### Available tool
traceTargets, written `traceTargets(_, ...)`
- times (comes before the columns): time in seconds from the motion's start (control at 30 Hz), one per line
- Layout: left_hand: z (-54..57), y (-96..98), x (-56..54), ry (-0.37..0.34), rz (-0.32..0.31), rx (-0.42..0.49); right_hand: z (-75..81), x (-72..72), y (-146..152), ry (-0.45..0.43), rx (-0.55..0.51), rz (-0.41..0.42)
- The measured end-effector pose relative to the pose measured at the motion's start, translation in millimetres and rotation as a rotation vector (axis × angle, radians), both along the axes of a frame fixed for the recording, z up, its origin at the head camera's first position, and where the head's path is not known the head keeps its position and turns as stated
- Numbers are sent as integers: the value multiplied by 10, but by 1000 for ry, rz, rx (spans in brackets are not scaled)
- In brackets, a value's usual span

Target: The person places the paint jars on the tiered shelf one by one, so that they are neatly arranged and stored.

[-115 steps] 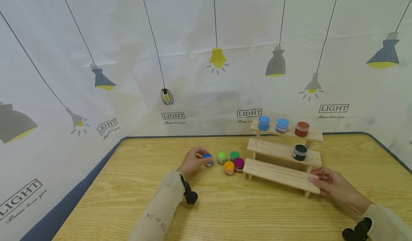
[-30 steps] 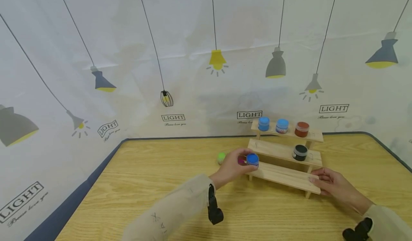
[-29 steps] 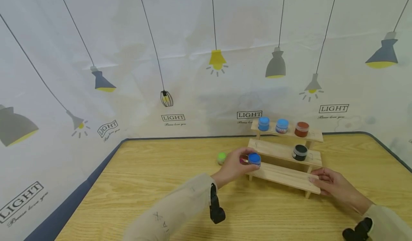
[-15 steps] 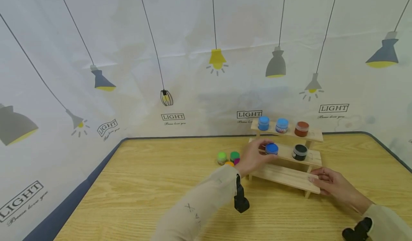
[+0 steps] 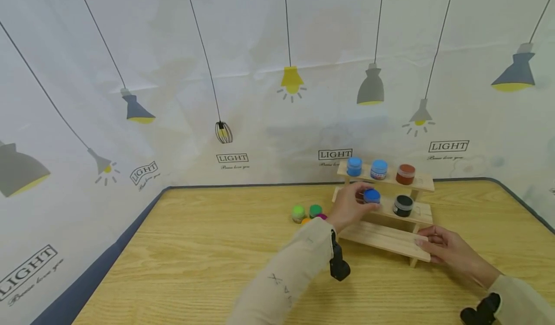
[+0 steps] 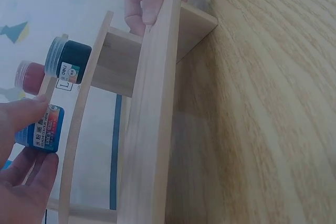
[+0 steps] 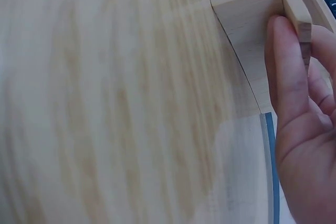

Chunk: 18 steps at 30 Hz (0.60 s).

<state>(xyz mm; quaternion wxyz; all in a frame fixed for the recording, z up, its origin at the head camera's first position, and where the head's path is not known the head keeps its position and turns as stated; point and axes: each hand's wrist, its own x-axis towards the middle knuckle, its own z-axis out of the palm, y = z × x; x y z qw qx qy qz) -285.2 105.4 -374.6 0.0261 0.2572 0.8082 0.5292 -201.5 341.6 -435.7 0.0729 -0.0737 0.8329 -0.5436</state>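
Note:
A three-tier wooden stand stands at the right of the table. My left hand pinches a dark blue paint jar between thumb and fingers at the middle tier, left of a black paint jar. In the left wrist view the held blue jar is close to the shelf edge; whether it touches I cannot tell. My right hand grips the right end of the lowest tier. In the right wrist view its thumb and fingers are on either side of the board.
Two light blue jars and a brown-red jar sit on the top tier. Left of the stand are light green, green, orange and purple jars, the last two partly hidden. A lamp-print cloth hangs behind.
My left hand picked up the dark blue jar from the table's left and carried it right, over the lowest tier, to the middle tier. The right hand has stayed on the stand.

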Motion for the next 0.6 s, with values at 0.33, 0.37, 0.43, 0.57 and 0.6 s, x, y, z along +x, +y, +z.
traceTargets(0.33,-10,53,2,-22,0,-23,-15,-6,-7,-8,23,-25)
traceTargets(0.37,-9,55,-3,-19,-4,-26,-17,-8,-5,-8,25,-25)
traceTargets(0.43,-16,59,-24,-9,-8,-37,-19,-12,-4,-13,26,-28)
traceTargets(0.57,-49,66,-71,-6,-19,-44,-22,-17,3,-22,25,-25)
traceTargets(0.6,-53,68,-74,-11,-19,-42,-22,-17,6,-22,23,-21)
